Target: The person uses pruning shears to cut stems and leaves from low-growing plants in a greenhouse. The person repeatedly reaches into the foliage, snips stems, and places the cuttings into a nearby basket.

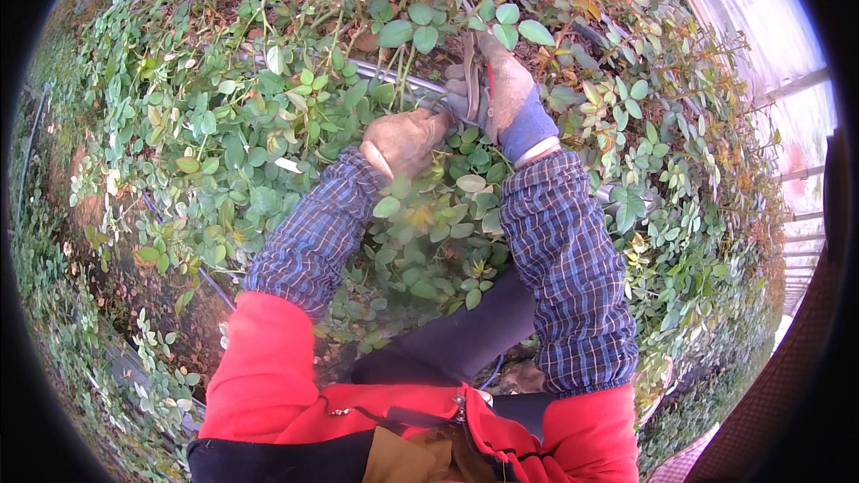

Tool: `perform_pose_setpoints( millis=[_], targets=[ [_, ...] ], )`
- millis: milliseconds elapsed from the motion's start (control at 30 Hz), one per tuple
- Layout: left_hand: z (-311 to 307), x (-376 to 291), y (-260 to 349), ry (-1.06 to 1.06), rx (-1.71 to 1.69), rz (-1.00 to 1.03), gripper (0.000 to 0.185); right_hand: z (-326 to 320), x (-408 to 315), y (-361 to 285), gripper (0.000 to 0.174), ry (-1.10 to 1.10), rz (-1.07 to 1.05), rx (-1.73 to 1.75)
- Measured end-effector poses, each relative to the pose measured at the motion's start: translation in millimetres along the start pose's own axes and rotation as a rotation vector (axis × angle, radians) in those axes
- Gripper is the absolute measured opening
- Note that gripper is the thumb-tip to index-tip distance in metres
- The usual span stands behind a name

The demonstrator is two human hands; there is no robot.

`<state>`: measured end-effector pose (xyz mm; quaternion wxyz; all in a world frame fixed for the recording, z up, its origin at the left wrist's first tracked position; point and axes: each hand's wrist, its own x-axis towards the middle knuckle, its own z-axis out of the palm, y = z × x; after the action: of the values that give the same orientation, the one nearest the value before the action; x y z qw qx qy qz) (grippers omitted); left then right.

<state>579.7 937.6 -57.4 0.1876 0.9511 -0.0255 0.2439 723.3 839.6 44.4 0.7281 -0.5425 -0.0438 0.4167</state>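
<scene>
My right hand (507, 80), in a soiled work glove with a blue cuff, grips a pair of pruning shears (472, 77). Their handles lie along the palm, with a bit of red showing, and the blades point up into the foliage, partly behind leaves. Just left of it, my left hand (406, 141), in a tan glove, is curled among green stems close to a pale metal pipe (416, 82). Its fingertips are hidden, so what lies inside them cannot be told. Broad-leaved, rose-like plants (429, 241) surround both hands.
The pipe runs through the bushes, with a dark hose (590, 33) beyond it. A thin blue line (215, 288) crosses the soil path (181, 322) at left. Translucent sheeting (772, 20) with bars rises at right. My bent leg (449, 342) presses near the plants.
</scene>
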Motion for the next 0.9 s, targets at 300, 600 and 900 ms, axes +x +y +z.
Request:
perform_pose_setpoints(
  millis=[300,600,900],
  targets=[
    [-7,6,9,-0.245,0.076,-0.131,0.058,0,41,7,0.041,-0.089,-0.048,-0.119],
    [-17,-2,1,-0.083,-0.274,-0.092,0.044,6,-33,27,0.034,0.188,-0.044,0.165],
    [-68,-1,6,0.265,-1.425,-0.605,0.065,7,-174,61,0.058,-0.073,0.134,-0.08]
  ],
)
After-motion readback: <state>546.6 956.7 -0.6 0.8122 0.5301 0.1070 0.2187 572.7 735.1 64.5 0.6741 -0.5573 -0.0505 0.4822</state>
